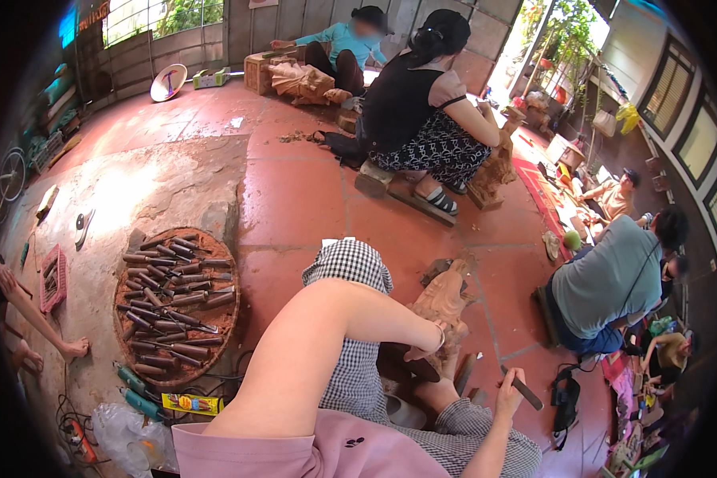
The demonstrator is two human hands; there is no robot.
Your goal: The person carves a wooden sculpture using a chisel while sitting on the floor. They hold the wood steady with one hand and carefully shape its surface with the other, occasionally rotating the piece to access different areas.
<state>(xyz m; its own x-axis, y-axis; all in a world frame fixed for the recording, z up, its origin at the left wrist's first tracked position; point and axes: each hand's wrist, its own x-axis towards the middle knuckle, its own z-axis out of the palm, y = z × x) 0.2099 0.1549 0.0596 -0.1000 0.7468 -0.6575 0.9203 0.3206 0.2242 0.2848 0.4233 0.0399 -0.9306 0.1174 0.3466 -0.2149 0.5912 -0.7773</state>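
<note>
The 2 hands are apart, both in front of the black-and-white checked trousers (350, 319). The bare left arm rises from the lower edge beside the pale pink top (350, 446), bends sharply at the elbow, then slopes down to the right across the raised knee. At its end, the left hand (429, 344) reaches down at the near end of a light-brown carved wooden figure (444, 299); a thin band circles the wrist. Its fingers are partly hidden, so I cannot tell whether they grip the wood or only rest against it.

The carved figure lies on the red tiled floor (291, 207), just beyond the bent legs, its far end pointing away from the person.

The right forearm comes up from the lower edge, leaning slightly right. The right hand (511, 390) is curled around a dark, flat, elongated tool (527, 393), which slants down to the right, away from the carving.

Well to the left, a round brown woven tray (123, 339) carries many brown wooden-handled tools (190, 299), laid mostly crosswise.
</note>
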